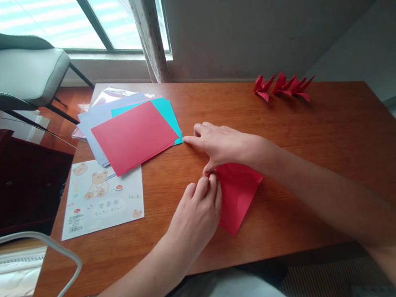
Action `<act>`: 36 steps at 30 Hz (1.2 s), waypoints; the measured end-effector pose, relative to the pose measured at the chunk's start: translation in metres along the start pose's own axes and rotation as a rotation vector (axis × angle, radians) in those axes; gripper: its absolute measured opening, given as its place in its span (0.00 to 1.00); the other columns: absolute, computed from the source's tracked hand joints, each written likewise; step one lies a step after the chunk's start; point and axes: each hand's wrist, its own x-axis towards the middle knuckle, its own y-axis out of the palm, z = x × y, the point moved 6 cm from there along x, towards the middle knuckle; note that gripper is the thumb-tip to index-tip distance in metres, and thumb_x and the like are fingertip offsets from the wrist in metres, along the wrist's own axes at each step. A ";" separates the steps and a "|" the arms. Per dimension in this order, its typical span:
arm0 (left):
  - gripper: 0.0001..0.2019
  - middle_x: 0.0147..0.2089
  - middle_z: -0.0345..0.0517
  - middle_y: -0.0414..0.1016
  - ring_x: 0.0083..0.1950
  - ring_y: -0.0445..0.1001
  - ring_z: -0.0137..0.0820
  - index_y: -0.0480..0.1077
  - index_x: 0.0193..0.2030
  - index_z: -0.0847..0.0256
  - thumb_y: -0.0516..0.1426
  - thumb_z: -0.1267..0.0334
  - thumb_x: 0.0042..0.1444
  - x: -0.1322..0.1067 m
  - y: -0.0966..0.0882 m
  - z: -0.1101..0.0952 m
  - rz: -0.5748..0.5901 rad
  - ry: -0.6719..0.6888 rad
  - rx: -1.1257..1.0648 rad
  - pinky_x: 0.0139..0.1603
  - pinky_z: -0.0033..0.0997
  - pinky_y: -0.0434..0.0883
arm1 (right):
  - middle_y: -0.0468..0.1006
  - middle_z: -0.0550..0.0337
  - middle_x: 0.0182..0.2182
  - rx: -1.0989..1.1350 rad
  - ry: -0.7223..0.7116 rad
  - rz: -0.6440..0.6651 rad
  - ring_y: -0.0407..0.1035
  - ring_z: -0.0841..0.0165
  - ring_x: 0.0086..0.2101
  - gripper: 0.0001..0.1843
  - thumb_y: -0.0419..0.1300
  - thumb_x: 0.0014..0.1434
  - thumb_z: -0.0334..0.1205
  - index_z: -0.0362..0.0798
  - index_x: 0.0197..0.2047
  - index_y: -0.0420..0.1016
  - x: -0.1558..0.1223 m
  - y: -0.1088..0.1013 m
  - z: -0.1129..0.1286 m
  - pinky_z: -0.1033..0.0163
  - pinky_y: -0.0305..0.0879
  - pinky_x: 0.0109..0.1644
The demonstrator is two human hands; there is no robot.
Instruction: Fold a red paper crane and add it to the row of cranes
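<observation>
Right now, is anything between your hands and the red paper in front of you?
Nothing visible: the left hand and right hand both touch the red paper at its upper-left corner.

Red folded paper (238, 196), red top sheet (133, 136) over teal sheet (166, 111), red cranes (284, 85), bear-print card (101, 199), brown wood-grain surface (328, 151).

Bare table (328, 151) right; paper stack (134, 134) and sheet (103, 198) crowd left.

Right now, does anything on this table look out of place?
Only the paper stack at the far left: its sheets lie fanned askew, the lowest seemingly poking past the table edge. The red sheet at the left hand and right hand looks tidy.
</observation>
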 end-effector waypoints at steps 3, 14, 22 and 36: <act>0.23 0.68 0.62 0.68 0.58 0.68 0.45 0.66 0.66 0.73 0.47 0.73 0.66 0.000 0.000 0.000 0.019 -0.002 0.003 0.50 0.41 0.72 | 0.70 0.50 0.54 0.018 -0.017 -0.005 0.66 0.53 0.53 0.44 0.77 0.46 0.46 0.57 0.64 0.66 0.001 0.000 -0.007 0.58 0.65 0.43; 0.24 0.71 0.63 0.63 0.57 0.68 0.45 0.64 0.68 0.75 0.47 0.73 0.66 -0.001 0.003 -0.001 0.047 0.001 0.003 0.48 0.40 0.74 | 0.75 0.56 0.42 0.064 0.182 -0.045 0.69 0.59 0.40 0.30 0.74 0.47 0.51 0.55 0.51 0.73 0.018 -0.015 -0.084 0.60 0.57 0.37; 0.24 0.71 0.63 0.63 0.56 0.69 0.44 0.64 0.68 0.72 0.48 0.73 0.66 0.000 0.002 0.001 0.063 -0.004 -0.013 0.48 0.40 0.74 | 0.73 0.56 0.41 0.154 -0.010 -0.017 0.68 0.62 0.41 0.22 0.69 0.55 0.48 0.50 0.50 0.72 0.008 -0.010 -0.059 0.61 0.61 0.41; 0.24 0.70 0.62 0.65 0.57 0.69 0.45 0.65 0.67 0.73 0.46 0.73 0.66 0.000 0.001 0.000 0.036 -0.003 0.011 0.48 0.40 0.74 | 0.70 0.49 0.53 0.059 0.000 0.018 0.67 0.52 0.51 0.41 0.74 0.49 0.47 0.55 0.64 0.66 0.000 -0.001 -0.026 0.58 0.64 0.40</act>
